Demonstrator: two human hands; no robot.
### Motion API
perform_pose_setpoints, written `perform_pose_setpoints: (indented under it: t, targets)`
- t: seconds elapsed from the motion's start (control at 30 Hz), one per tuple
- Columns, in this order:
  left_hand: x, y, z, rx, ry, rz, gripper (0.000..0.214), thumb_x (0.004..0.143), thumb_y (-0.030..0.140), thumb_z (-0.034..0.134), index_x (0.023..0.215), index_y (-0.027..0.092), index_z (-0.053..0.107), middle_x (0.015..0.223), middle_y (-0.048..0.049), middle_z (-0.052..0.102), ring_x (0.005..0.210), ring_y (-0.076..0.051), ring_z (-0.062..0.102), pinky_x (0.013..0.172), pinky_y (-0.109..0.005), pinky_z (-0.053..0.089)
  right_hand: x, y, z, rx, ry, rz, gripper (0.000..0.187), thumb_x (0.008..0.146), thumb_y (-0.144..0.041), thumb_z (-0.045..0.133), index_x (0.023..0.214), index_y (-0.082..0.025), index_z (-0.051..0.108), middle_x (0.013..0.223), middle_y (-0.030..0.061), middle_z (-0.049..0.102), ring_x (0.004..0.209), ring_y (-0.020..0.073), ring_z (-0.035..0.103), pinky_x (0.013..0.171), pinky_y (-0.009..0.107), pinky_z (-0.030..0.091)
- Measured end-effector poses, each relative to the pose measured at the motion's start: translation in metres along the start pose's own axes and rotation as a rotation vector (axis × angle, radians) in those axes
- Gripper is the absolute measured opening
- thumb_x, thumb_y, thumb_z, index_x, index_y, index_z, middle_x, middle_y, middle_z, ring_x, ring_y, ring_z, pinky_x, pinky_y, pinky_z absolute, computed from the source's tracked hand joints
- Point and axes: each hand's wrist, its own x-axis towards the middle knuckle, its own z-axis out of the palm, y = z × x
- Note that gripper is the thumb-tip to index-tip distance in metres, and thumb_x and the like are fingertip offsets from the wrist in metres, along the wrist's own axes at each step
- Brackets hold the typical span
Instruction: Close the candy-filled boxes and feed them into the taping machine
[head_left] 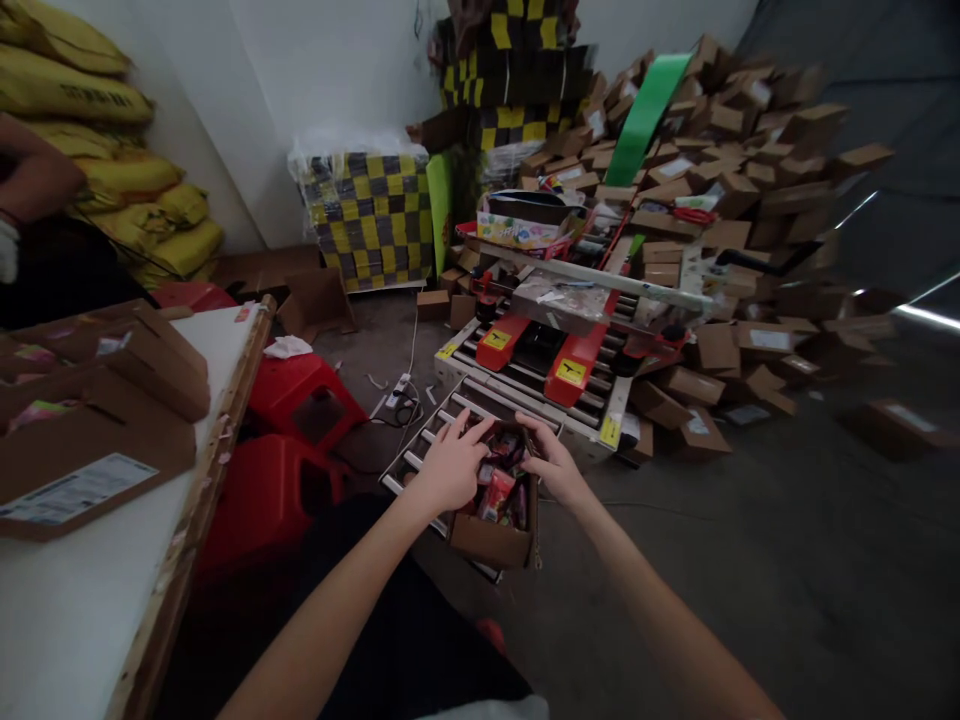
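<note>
A small open cardboard box [491,541] sits in front of me on a short roller conveyor [411,460]. Inside it lie several shiny wrapped packets [496,494], red and purple. My left hand [453,468] rests at the box's left far side, fingers stretched and spread over the edge. On the opposite side, my right hand [556,468] has its thumb and fingers about the right rim near the far corner. Parts of the far flaps are hidden beneath my fingers.
A sealing machine [570,290] with rollers and red guides stands ahead. Cardboard boxes [750,190] are heaped behind it. Left are a white table [82,600] with filled boxes [82,455], red plastic stools [300,410] and another person's arm [34,170]. Cables lie on the floor.
</note>
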Motion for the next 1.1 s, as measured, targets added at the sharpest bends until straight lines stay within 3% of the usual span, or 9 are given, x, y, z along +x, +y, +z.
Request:
perform_pose_setpoints:
  t: [0.1,0.2,0.4,0.5,0.6,0.7,0.87,0.97,1.1]
  targets:
    - [-0.004,-0.001,-0.001,-0.006,0.048,0.000,0.031,0.072,0.004,0.046,0.093,0.018,0.063,0.144,-0.0036,0.042,0.139,-0.031,0.020,0.110,-0.052,0.027,-0.005,0.011,0.012,0.147,0.133,-0.017,0.062,0.058,-0.021,0.053,0.120,-0.020,0.054,0.130,0.0060,0.054,0.123,0.0246,0.046,0.105,0.042,0.036]
    - [-0.007,-0.001,0.000,-0.007,0.098,-0.009,0.030,0.072,0.005,0.046,0.093,0.020,0.062,0.141,-0.0019,0.046,0.138,-0.028,0.024,0.111,-0.051,0.026,-0.009,0.010,0.021,0.075,0.218,-0.045,0.057,0.062,-0.021,0.048,0.117,-0.020,0.058,0.129,0.0049,0.056,0.123,0.0235,0.047,0.110,0.043,0.030]
    - [-0.007,0.002,0.003,0.014,0.133,-0.067,0.023,0.079,0.009,0.043,0.088,0.021,0.061,0.133,0.0012,0.053,0.124,-0.027,0.040,0.105,-0.047,0.031,-0.011,0.006,0.022,0.087,0.286,-0.018,0.054,0.064,-0.025,0.046,0.117,-0.019,0.061,0.126,0.0044,0.059,0.121,0.0233,0.048,0.109,0.042,0.030]
    - [-0.009,0.001,-0.002,-0.079,0.048,-0.071,0.020,0.085,0.037,0.050,0.090,0.021,0.060,0.129,-0.0025,0.054,0.110,-0.027,0.050,0.098,-0.045,0.038,-0.010,0.008,0.023,0.183,0.346,0.064,0.055,0.060,-0.027,0.049,0.112,-0.017,0.063,0.119,0.0066,0.063,0.114,0.0255,0.053,0.103,0.041,0.037]
    - [-0.010,-0.003,-0.011,-0.121,-0.137,-0.009,0.060,0.059,0.062,0.069,0.101,0.020,0.057,0.134,-0.0078,0.047,0.114,-0.033,0.049,0.099,-0.049,0.036,-0.009,0.005,0.025,0.175,0.364,0.106,0.051,0.060,-0.029,0.048,0.108,-0.016,0.064,0.109,0.0070,0.067,0.104,0.0249,0.057,0.093,0.039,0.044]
    - [-0.009,-0.005,-0.018,-0.061,-0.265,0.075,0.084,0.042,0.063,0.078,0.110,0.019,0.053,0.138,-0.0125,0.040,0.122,-0.038,0.044,0.103,-0.054,0.030,-0.010,-0.003,0.022,0.023,0.341,0.082,0.042,0.066,-0.034,0.048,0.099,-0.016,0.066,0.098,0.0065,0.069,0.090,0.0222,0.061,0.083,0.035,0.047]
    - [-0.005,0.003,-0.017,0.082,-0.285,0.042,0.074,0.051,0.054,0.078,0.110,0.017,0.055,0.124,-0.0141,0.050,0.108,-0.035,0.057,0.094,-0.045,0.044,-0.005,-0.012,0.010,-0.312,0.355,0.101,0.034,0.072,-0.042,0.052,0.085,-0.016,0.069,0.074,0.0046,0.069,0.065,0.0183,0.059,0.066,0.031,0.047]
    - [0.002,0.017,-0.012,0.182,-0.322,-0.059,0.071,0.049,0.049,0.081,0.107,0.016,0.057,0.117,-0.0129,0.052,0.096,-0.033,0.063,0.085,-0.042,0.049,-0.001,-0.007,0.014,-0.330,0.405,0.119,0.039,0.078,-0.046,0.045,0.091,-0.016,0.068,0.080,0.0060,0.070,0.074,0.0208,0.062,0.073,0.034,0.048]
    - [0.014,0.035,-0.006,0.303,-0.374,-0.122,0.071,0.047,0.038,0.084,0.108,0.011,0.058,0.113,-0.0158,0.052,0.091,-0.034,0.063,0.082,-0.045,0.050,-0.014,0.006,0.032,-0.325,0.282,0.105,0.058,0.084,-0.057,0.037,0.121,-0.018,0.058,0.126,0.0100,0.058,0.120,0.0249,0.050,0.100,0.041,0.038]
